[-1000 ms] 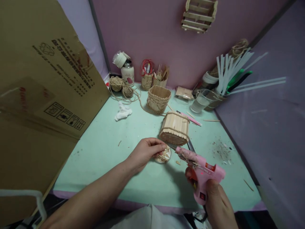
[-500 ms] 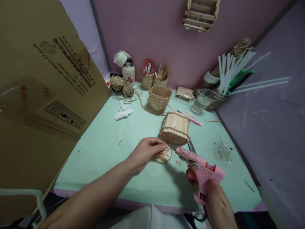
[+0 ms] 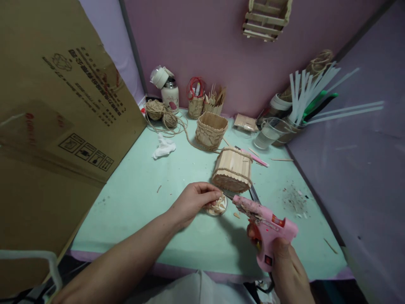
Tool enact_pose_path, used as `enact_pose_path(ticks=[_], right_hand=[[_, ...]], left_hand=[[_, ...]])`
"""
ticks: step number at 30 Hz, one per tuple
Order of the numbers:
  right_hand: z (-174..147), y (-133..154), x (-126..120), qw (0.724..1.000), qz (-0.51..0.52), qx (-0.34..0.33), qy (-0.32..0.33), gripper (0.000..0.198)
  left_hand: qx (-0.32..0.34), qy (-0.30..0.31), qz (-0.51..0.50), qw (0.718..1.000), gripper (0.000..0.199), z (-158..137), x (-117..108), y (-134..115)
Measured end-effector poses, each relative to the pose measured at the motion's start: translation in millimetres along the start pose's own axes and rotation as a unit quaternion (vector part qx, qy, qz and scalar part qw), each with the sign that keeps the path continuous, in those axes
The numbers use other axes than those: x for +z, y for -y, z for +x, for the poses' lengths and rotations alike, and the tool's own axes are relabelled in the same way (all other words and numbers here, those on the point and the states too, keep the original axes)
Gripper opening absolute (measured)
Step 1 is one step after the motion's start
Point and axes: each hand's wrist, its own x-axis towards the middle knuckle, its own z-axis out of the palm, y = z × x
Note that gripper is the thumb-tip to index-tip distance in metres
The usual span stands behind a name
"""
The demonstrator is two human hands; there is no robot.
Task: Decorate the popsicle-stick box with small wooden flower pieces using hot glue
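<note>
My right hand (image 3: 283, 261) is wrapped round a pink hot glue gun (image 3: 268, 228), its nozzle pointing left. My left hand (image 3: 199, 200) pinches something too small to make out, close to the nozzle tip. Under those fingers lies a small round clear dish (image 3: 218, 210) with pale wooden bits in it. Just behind is a wooden-stick basket (image 3: 232, 166) lying on its side, bound with twine. A grey metal tool (image 3: 254, 194) lies partly hidden beside it. One small wooden chip (image 3: 236, 215) rests right of the dish.
Farther back stand another wooden basket (image 3: 210, 131), twine balls (image 3: 156, 110), a flask (image 3: 171, 95) and a clear plastic cup (image 3: 268, 134). White glue sticks (image 3: 302, 95) jut out at right. A large cardboard box (image 3: 63, 139) fills the left side. Crumpled tissue (image 3: 164, 147) lies on the table.
Hardly anything differs. The glue gun has shifted very slightly left, while my left hand keeps its pinch over the dish.
</note>
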Motion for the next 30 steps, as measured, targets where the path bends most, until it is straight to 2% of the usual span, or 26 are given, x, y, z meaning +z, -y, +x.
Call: enact_pose_path(ticks=[9, 18, 30], right_hand=[[-1, 7, 3, 0.999, 0.041, -0.002, -0.002, 0.064], [2, -9, 0, 0.999, 0.007, -0.028, 0.014, 0.066], [-2, -7, 1, 1.0, 0.02, -0.015, -0.003, 0.062]], left_hand=[[0.001, -0.001, -0.001, 1.0, 0.026, -1, 0, 0], [0.015, -0.015, 0.004, 1.0, 0.025, 0, 0, -1], [0.034, -0.017, 0.009, 0.999, 0.023, 1, -2, 1]])
